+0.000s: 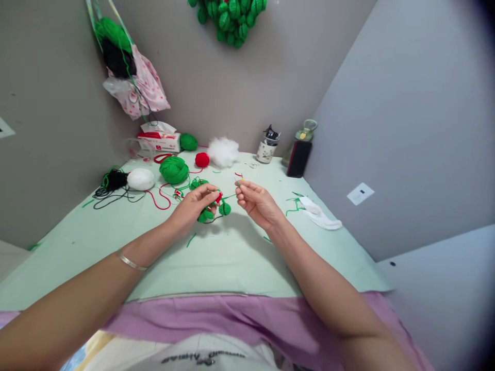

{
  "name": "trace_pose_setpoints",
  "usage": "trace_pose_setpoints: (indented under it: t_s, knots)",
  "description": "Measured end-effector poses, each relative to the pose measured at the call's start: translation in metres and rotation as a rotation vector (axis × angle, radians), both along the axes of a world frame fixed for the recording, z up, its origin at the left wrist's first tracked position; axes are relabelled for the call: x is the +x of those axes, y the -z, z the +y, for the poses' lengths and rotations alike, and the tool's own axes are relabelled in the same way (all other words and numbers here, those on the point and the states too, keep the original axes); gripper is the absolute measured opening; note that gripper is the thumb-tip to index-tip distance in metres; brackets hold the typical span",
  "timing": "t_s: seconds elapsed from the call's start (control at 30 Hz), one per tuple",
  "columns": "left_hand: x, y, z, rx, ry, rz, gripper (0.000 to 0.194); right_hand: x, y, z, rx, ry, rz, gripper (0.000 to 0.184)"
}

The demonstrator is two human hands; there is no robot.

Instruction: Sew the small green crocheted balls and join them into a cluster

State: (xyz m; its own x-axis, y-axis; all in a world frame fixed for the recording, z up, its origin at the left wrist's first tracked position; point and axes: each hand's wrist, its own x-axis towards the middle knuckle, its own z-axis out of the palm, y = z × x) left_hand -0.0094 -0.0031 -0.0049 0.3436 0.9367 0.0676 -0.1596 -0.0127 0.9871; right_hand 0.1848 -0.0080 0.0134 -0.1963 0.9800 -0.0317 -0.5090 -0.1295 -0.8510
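My left hand [195,203] is closed around a small crocheted piece in red and green, its red part [218,198] showing by the thumb. Round green crocheted balls [225,208] with dark stripes hang below those fingers. A taut strand of green yarn [231,196] runs from the piece across to my right hand [255,200]. There, thumb and forefinger pinch a thin needle [236,181], whose tip points up and to the left. The other fingers of that hand curl in. What the left fingertips cover is hidden.
Behind the hands lie green yarn [174,170], white yarn [141,179], black yarn [116,179], red yarn [201,159] and white stuffing [223,151]. A tissue box [159,142], a jar [266,149], a phone [299,158] and a bottle [305,133] line the back. White cloth [319,214] lies right.
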Motion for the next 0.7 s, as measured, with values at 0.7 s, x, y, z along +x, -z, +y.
trace_pose_setpoints:
  t_s: [0.7]
  knots:
    - [-0.001, -0.0039, -0.003, -0.004, 0.006, -0.071, 0.027, -0.007, 0.0048, -0.0044, 0.052, -0.05, -0.074, 0.027]
